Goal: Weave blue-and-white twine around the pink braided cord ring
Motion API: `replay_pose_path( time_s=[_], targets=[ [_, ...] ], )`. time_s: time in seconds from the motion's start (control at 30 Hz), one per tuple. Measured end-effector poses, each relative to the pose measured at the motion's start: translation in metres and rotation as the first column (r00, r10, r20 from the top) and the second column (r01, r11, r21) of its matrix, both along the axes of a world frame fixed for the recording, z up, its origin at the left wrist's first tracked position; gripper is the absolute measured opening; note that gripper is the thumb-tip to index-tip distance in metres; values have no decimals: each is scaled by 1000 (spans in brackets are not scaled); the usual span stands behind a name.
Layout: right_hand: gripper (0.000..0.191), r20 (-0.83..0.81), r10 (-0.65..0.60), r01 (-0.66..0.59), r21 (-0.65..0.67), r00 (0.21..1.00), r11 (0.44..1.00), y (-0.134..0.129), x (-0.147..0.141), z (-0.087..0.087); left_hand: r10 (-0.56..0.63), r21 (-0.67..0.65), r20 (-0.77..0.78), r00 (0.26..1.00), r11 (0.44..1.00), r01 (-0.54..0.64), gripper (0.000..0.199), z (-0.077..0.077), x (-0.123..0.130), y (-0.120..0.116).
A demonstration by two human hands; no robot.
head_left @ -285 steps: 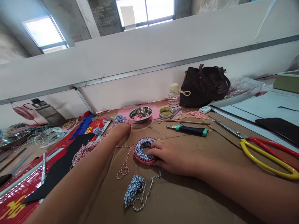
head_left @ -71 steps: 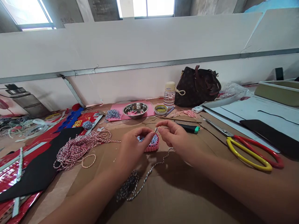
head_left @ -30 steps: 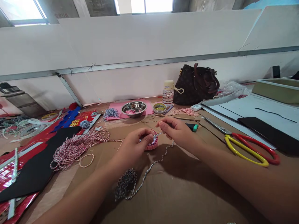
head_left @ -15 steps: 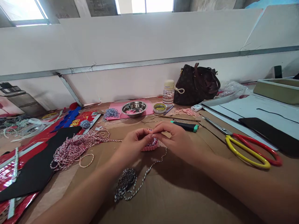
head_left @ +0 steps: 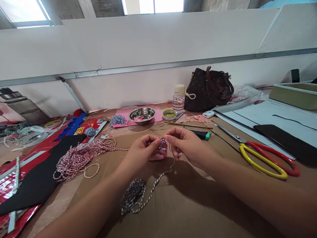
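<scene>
Over the cardboard [head_left: 178,205], my left hand [head_left: 143,150] is closed on a small piece of coiled cord work [head_left: 163,144], navy, white and pink. Fingers hide much of it. My right hand [head_left: 185,143] pinches at the upper right of the same piece; the exact strand between its fingertips is too small to make out. From below the hands a black-and-white cord [head_left: 158,180] trails down to a loose bundle [head_left: 133,191]. A red-and-white cord [head_left: 121,149] runs from a tangled heap [head_left: 74,162] on the left to my left hand.
Large scissors [head_left: 262,158] with red and yellow handles lie at right. A utility knife [head_left: 201,135] is just beyond my right hand. Behind stand a steel bowl [head_left: 142,115] with pink pieces, a tape roll [head_left: 169,115], a bottle [head_left: 178,98] and a handbag [head_left: 209,91].
My hands have drawn slightly apart and the right fingers have lifted a little, with its lower fingers spreading. The cord piece between them is tilted and shows more of its navy-and-white part.
</scene>
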State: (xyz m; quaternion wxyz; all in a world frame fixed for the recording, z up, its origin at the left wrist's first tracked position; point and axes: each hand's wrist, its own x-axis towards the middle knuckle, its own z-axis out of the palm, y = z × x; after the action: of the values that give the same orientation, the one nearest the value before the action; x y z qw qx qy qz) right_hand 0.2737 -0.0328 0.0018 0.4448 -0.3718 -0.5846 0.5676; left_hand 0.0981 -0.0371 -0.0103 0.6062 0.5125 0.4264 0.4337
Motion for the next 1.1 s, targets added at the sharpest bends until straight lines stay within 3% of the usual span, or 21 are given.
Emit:
replay_pose_path(
  time_s=[0.1,0.4,0.87,1.1],
  targets=[
    [28,-110,35,-35,6,993,999,1,0,-1,-10,32,15,1000,999,9,34,1,-1,0],
    [22,-51,-42,49,150,998,987,-3,-1,-3,70,58,4,998,996,-70,16,14,2,-6],
    [24,-5,-1,2,133,1000,991,-6,-3,-6,15,49,-7,1000,999,-15,19,11,6,-9],
    [26,22,-2,-1,139,1000,990,-2,-1,-9,101,259,-129,987,964,-65,18,11,2,-10]
  ],
)
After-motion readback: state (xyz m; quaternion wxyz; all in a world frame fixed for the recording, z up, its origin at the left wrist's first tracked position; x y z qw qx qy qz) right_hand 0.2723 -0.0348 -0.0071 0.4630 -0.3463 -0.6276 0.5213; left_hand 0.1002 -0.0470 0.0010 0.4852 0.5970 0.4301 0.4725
